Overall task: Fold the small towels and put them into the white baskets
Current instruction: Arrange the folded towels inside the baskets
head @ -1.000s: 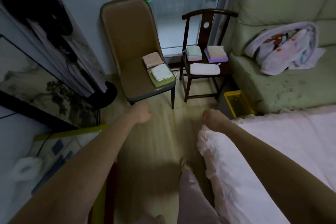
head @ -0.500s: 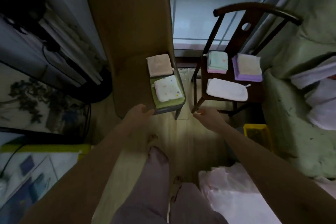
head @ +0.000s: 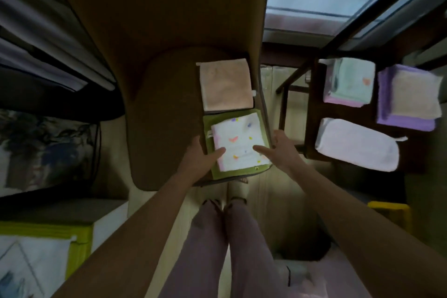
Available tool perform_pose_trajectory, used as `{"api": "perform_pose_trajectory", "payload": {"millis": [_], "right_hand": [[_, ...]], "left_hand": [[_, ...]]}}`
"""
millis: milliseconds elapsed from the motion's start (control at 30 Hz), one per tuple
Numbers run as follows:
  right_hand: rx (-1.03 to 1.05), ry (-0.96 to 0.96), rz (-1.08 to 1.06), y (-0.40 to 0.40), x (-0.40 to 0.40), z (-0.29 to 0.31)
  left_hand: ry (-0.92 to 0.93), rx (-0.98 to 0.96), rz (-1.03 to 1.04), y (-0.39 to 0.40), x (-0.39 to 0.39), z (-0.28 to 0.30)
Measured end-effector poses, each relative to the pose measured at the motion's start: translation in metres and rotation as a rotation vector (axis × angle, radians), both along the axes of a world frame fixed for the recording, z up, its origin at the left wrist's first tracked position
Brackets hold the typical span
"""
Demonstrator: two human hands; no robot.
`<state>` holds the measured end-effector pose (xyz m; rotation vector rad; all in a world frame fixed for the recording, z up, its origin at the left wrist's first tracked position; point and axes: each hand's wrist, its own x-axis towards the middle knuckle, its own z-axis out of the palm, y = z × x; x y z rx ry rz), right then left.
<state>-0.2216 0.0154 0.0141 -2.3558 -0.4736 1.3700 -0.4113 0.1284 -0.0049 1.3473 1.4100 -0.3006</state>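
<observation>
Both hands moved in from mid-air onto the chair's white printed towel [head: 238, 145].
Left hand [head: 202, 159] & right hand [head: 278, 152] open, thumbs on top, nothing gripped; soft, light, floppy — pinch opposite edges.

You've got a white towel [head: 238, 145] w/ orange, yellow & purple spots atop a green towel [head: 212, 126], plain peach towel [head: 226, 84] behind it, all on a tan-brown chair [head: 167, 109]. On the dark wood chair [head: 314, 109]: mint towel [head: 349, 80] over pink, beige over purple towel [head: 387, 113], one plain white.
</observation>
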Motion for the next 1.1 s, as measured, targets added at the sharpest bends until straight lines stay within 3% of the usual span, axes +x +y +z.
{"api": "perform_pose_trajectory", "payload": {"millis": [300, 500, 667, 867, 967, 1100], "right_hand": [[-0.081, 0.175, -0.176, 0.018, 0.017, -0.064], [-0.051, 0.363, -0.187, 0.021, 0.010, -0.055], [0.110, 0.528, -0.287, 0.022, -0.008, -0.023], [0.190, 0.346, -0.255, 0.060, -0.011, 0.012], [0.267, 0.076, -0.314, 0.097, 0.008, 0.009], [0.183, 0.010, -0.257, 0.139, 0.037, -0.017]], "left_hand": [[-0.037, -0.122, 0.441, -0.001, 0.027, -0.047], [-0.046, -0.200, 0.526, -0.006, 0.033, -0.039], [-0.112, -0.194, 0.556, -0.006, 0.016, -0.011], [-0.247, -0.095, 0.666, 0.024, -0.001, 0.041], [-0.283, -0.034, 0.747, 0.045, -0.008, 0.054], [-0.294, 0.012, 0.786, 0.062, -0.017, 0.044]]}}
